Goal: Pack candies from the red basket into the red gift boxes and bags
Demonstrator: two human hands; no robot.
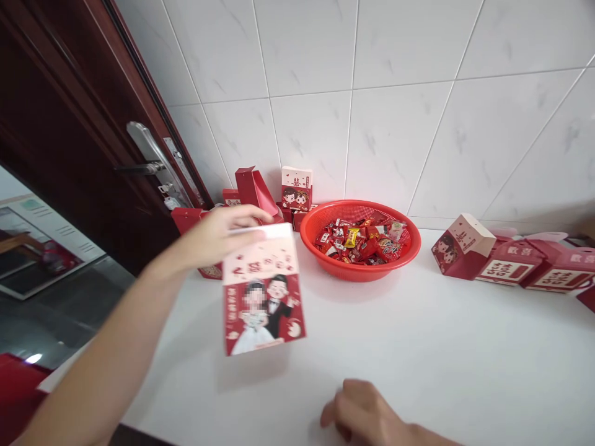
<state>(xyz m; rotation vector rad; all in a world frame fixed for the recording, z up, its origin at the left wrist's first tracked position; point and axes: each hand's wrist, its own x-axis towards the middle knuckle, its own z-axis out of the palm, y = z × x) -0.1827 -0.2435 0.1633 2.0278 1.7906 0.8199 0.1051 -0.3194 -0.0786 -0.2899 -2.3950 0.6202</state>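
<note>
Evidently, the top edge of a printed box [260,263] is gripped by the left hand [220,232], with the fingers parted only slightly around it. The box is suspended below these fingers, to the near left of the red basket [356,272]. The fingers of the right hand [360,412] are curled inward, on the near side of the basket; whether anything is enclosed cannot be told. Wrapped sweets [357,241] are heaped inside the basket, and folded boxes [506,271] are lined up to its right.
</note>
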